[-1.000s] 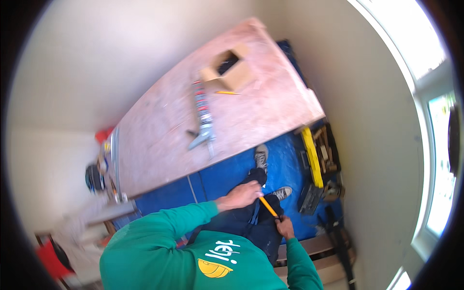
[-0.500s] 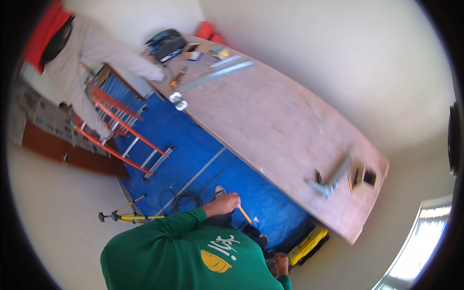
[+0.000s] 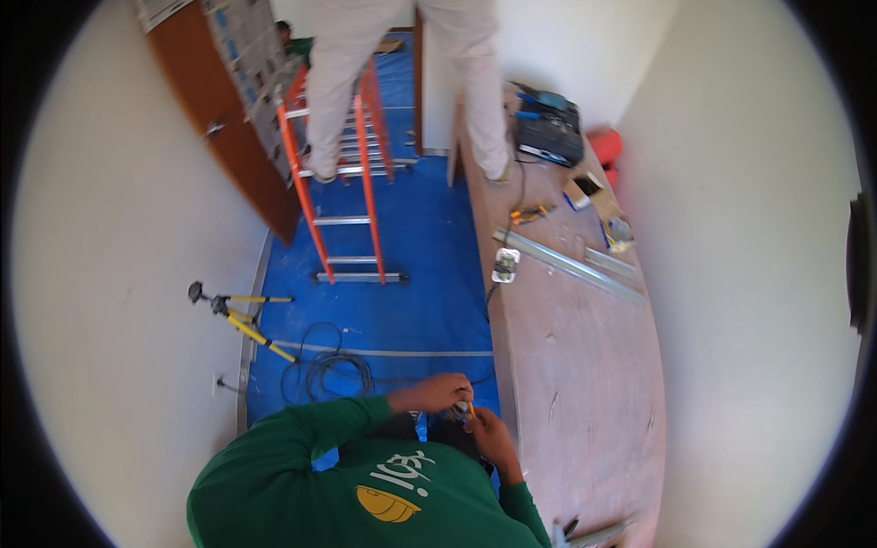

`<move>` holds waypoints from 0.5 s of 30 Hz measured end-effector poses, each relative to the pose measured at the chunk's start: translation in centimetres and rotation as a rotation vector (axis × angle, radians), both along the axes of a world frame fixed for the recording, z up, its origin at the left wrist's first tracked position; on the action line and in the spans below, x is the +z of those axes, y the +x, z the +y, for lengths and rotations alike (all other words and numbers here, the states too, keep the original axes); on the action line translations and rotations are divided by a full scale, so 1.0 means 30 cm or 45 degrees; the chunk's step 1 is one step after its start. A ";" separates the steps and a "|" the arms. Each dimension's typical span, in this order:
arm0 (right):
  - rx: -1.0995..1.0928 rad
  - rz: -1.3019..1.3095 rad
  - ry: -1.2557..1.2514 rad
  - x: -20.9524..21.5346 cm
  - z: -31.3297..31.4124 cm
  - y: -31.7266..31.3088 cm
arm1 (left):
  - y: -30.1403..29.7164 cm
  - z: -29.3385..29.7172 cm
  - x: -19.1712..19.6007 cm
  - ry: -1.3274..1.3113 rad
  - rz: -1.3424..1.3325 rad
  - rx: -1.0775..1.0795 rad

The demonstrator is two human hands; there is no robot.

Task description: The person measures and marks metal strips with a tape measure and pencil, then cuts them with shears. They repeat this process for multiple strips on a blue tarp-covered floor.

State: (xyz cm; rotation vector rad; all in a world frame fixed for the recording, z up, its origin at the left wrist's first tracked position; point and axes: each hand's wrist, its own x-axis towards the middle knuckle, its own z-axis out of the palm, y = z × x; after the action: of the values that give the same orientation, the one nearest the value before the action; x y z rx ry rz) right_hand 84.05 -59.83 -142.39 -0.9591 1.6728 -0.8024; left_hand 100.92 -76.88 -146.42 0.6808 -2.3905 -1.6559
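In front of my chest, my left hand has its fingers closed around a thin orange pencil, of which only a short length shows. Close beside it, my right hand is raised with its fingers curled at the pencil's lower end. Whether that hand grips the pencil or some small thing is hidden by its fingers. Below the hands, my dark trousers and a shoe partly show. The near edge of a long wooden table runs just to the right of my right hand.
A person in pale trousers stands with one foot on an orange ladder and one on the table. There lie metal profiles, orange-handled pliers and a dark tool bag. A yellow tripod and coiled cable are at left.
My view has swung left, so ladder and table now stand upright ahead. My right hand has come up from low at the right to meet my left hand at the pencil.
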 end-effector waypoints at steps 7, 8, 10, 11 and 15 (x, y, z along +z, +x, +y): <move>0.869 0.174 0.059 -0.063 -0.303 -0.137 | 0.205 0.067 0.045 0.005 -0.239 0.550; 0.894 0.175 -0.002 -0.082 -0.339 -0.152 | 0.225 0.088 0.047 0.016 -0.272 0.612; 0.944 0.176 -0.001 -0.117 -0.391 -0.183 | 0.259 0.120 0.049 0.022 -0.298 0.704; 0.936 0.174 -0.031 -0.135 -0.414 -0.193 | 0.275 0.130 0.051 0.016 -0.292 0.736; 0.907 0.093 0.046 -0.187 -0.517 -0.193 | 0.331 0.142 0.068 -0.097 -0.333 0.837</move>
State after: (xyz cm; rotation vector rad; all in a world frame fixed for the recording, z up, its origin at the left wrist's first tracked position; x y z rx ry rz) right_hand 78.25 -75.33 -148.00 -1.4467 1.2537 -0.2569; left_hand 110.85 -72.62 -144.39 1.5388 -2.0194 -1.2433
